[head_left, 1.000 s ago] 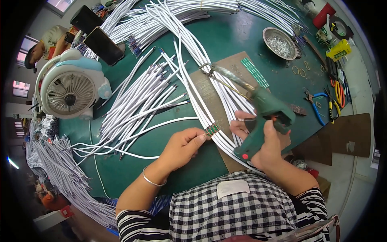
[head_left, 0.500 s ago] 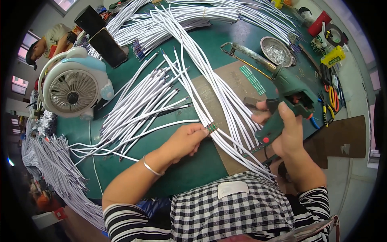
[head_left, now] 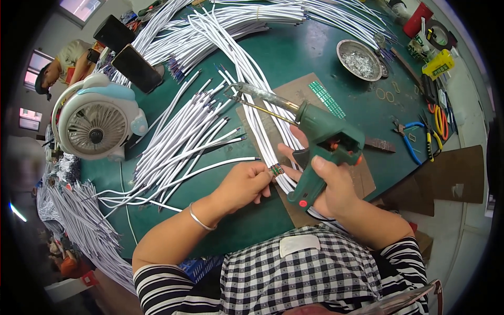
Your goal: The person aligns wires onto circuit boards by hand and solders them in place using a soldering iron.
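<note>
My right hand [head_left: 338,189] grips a green soldering gun [head_left: 331,128], its fingers wrapped round the handle and trigger. The metal barrel and thin brass feed tube of the gun point to the far left, above white cables [head_left: 253,123]. My left hand [head_left: 247,184] is closed in a pinch at the left edge of a small green circuit board strip [head_left: 276,170], where several white cables meet. What its fingertips hold is hidden. One loose white cable [head_left: 215,166] runs from the left and ends just above this hand. The gun and my right hand cover part of the cables.
Loose white cables [head_left: 176,136] lie left of centre, beside a white fan [head_left: 94,128]. More cable bundles [head_left: 236,21] lie at the back. A metal bowl [head_left: 359,60], pliers [head_left: 409,139] and a green board sheet [head_left: 326,100] are on the right. Another person [head_left: 71,63] is at far left.
My right hand has brought the soldering gun left, so its barrel now crosses over the cables near the middle. My left hand stays nearly in place beside the strip.
</note>
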`<state>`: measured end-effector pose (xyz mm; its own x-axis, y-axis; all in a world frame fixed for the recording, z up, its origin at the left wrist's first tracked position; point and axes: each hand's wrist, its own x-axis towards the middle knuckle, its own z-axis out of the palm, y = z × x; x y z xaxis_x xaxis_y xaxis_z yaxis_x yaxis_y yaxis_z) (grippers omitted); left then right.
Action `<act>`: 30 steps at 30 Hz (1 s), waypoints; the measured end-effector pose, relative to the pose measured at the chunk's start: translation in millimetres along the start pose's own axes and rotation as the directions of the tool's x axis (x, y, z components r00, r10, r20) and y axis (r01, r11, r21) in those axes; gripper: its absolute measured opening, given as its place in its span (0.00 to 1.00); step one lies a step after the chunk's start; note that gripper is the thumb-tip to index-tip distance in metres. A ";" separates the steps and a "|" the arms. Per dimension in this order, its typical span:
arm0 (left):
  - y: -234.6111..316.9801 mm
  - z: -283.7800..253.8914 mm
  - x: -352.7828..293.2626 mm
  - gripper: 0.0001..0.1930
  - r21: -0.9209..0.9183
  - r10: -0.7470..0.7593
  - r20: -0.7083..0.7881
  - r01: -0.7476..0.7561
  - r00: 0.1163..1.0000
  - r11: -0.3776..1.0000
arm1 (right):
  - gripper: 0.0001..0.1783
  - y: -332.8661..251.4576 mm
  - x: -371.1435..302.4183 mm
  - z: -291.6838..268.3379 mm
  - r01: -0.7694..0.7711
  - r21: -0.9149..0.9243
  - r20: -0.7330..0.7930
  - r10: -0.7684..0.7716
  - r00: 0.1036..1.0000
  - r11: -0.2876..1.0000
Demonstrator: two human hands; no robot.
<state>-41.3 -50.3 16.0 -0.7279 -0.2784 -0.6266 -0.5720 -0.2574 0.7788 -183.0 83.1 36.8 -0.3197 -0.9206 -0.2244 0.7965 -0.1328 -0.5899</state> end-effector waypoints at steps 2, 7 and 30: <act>0.1 2.3 0.7 0.12 0.095 -0.010 -0.029 0.013 1.000 0.995 | 0.27 5.6 -2.3 1.7 0.024 0.009 -0.005 -0.024 1.000 1.000; -0.9 11.8 -0.2 0.13 0.175 0.032 -0.106 -0.013 0.994 0.985 | 0.28 8.6 -7.2 5.5 -0.041 -0.014 0.054 0.041 0.998 0.999; -27.9 -6.7 -18.0 0.07 -0.289 0.076 0.112 -0.041 0.991 0.956 | 0.30 2.1 4.5 -21.1 0.094 -0.055 -0.092 -0.099 0.991 0.994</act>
<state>-9.6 -44.3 5.3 -0.8072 -0.1913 -0.5585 -0.4081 -0.5027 0.7621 -193.6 86.4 18.2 -0.4429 -0.8652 -0.2351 0.7331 -0.1985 -0.6505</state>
